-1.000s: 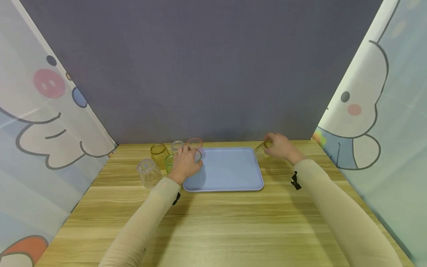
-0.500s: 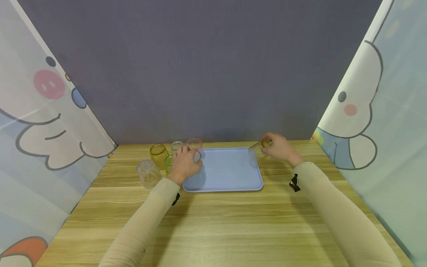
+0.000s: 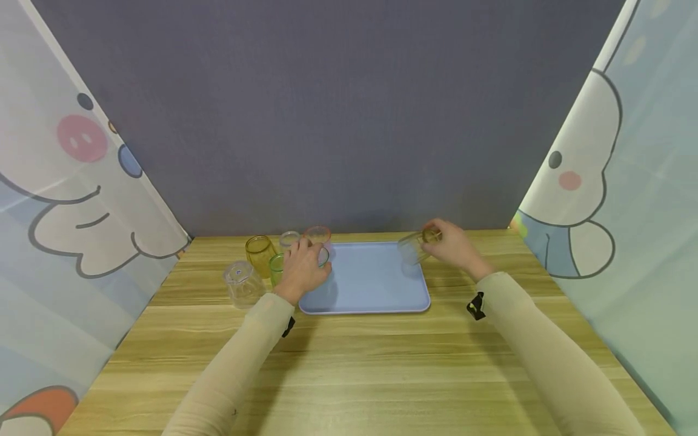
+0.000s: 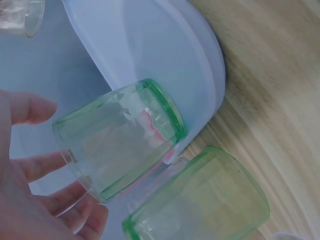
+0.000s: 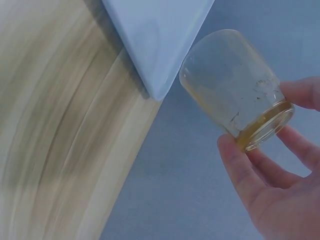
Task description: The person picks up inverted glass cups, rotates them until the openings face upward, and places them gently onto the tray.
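In the head view my right hand (image 3: 452, 245) holds a clear glass (image 3: 411, 247) tilted above the tray's right back corner. In the right wrist view, thumb and fingers pinch the glass (image 5: 230, 85) round its amber base, its mouth pointing away. My left hand (image 3: 302, 266) is at the left edge of the pale blue tray (image 3: 376, 278), beside a green-tinted glass (image 4: 120, 135). Its fingers (image 4: 45, 165) are loosely spread near the rim, and a small gap shows by the thumb. A second green glass (image 4: 205, 200) stands next to it.
Left of the tray stand an amber glass (image 3: 260, 254), a clear glass (image 3: 243, 284) and, at the back, another clear glass (image 3: 289, 238). A pink-rimmed glass (image 3: 318, 236) is by the tray's back left corner. A grey panel (image 3: 349, 121) rises behind the wooden table (image 3: 371, 363).
My right hand has moved a little left, carrying the clear glass from beside the tray to over its right edge. The left hand has stayed in place.
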Demonstrator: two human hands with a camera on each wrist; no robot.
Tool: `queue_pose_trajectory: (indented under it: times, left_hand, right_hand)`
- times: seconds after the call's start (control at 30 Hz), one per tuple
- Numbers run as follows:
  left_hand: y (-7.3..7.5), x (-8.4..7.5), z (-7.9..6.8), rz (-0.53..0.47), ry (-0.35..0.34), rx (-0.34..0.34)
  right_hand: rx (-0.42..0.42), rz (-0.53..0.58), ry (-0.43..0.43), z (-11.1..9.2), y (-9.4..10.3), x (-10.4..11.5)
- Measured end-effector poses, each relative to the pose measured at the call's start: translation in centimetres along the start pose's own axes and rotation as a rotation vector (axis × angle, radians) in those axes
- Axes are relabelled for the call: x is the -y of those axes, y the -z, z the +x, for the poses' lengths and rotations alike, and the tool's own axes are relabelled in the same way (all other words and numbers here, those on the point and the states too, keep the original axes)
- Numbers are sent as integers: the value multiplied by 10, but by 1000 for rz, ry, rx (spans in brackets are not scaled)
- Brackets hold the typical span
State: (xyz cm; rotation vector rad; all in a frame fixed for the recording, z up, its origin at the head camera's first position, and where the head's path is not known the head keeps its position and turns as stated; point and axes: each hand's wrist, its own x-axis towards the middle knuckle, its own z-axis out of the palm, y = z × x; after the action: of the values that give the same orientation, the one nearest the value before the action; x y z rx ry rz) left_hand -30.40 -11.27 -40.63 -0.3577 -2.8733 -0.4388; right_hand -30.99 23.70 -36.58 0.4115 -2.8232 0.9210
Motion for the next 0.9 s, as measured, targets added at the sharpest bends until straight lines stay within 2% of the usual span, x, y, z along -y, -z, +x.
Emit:
queue_pose_trajectory:
  times: [0.33,0.6,0.9]
  left_hand:
    - [0,-2,-2,-8,-44,-45]
    - [0,-3,-3,-45,-88,-77]
    - [1,-5,-3,-87,-172,-124]
  right_hand:
    - [0,87,-17,-4,-8,2]
    - [-16,111,-30,-6,-13,3]
    - [-16,175,-20,-8,-20,12]
